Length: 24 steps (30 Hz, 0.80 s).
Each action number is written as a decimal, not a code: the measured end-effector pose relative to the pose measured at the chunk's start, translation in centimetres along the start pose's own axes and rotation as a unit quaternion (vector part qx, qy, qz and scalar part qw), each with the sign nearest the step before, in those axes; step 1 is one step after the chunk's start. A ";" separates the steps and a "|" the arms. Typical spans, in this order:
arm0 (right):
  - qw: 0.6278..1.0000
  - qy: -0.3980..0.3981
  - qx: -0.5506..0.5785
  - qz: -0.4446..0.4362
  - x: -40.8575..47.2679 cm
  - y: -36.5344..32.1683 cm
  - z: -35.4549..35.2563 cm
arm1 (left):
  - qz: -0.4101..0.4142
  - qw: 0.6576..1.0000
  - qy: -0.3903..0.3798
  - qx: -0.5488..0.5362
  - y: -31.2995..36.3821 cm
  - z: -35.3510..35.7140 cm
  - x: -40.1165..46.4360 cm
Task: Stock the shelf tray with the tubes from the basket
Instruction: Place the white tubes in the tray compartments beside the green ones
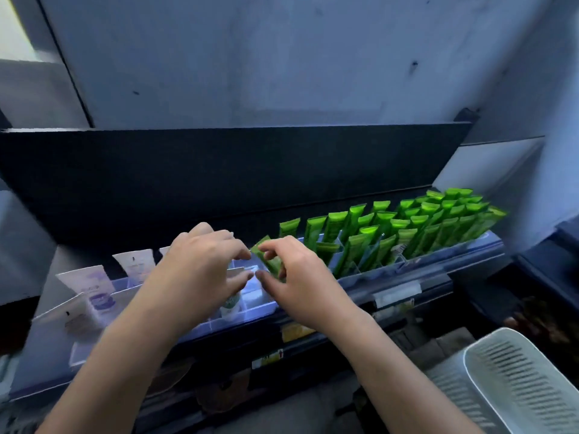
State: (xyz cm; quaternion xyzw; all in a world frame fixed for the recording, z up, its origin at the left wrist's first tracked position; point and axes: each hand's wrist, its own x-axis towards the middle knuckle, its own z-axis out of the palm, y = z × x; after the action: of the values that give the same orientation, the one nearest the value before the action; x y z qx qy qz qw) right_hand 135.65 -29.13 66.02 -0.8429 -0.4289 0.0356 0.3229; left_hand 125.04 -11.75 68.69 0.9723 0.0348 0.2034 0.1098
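Pinching a green tube (270,261) between thumb and curled fingers, the right hand (297,277) holds it tilted over the middle of the clear shelf tray (407,267). The left hand (200,267) hovers just beside it, fingers bent downward, and its fingertips meet the tube's upper end; whether they truly grip it cannot be told. Under that hand, partly hidden, a pale tube with a green print (231,303) stands in one of the tray's compartments.

To the right of the held tube, the tray is packed with upright green tubes (407,227), crimped ends up, in several rows reaching to the tray's far right end. To the left of the hands, in the same tray, stand white tubes with purple print (94,286), spaced apart and leaning slightly.

Below the tray's front edge run price labels (398,291) on the shelf rail. Well apart from the tray, at the lower right, sits the white slotted basket (517,380); what lies inside it is not visible.
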 end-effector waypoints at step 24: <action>0.849 0.063 -0.076 0.518 -38.8 41.7 -22.1 | 0.257 0.892 -0.369 -0.040 46.1 32.2 13.3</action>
State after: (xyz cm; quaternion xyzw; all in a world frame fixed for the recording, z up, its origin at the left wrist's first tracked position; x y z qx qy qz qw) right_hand 147.83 -87.13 51.07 -0.9652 0.0904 0.1117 0.2185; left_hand 151.26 -61.59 55.55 0.9470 -0.2678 -0.1481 0.0972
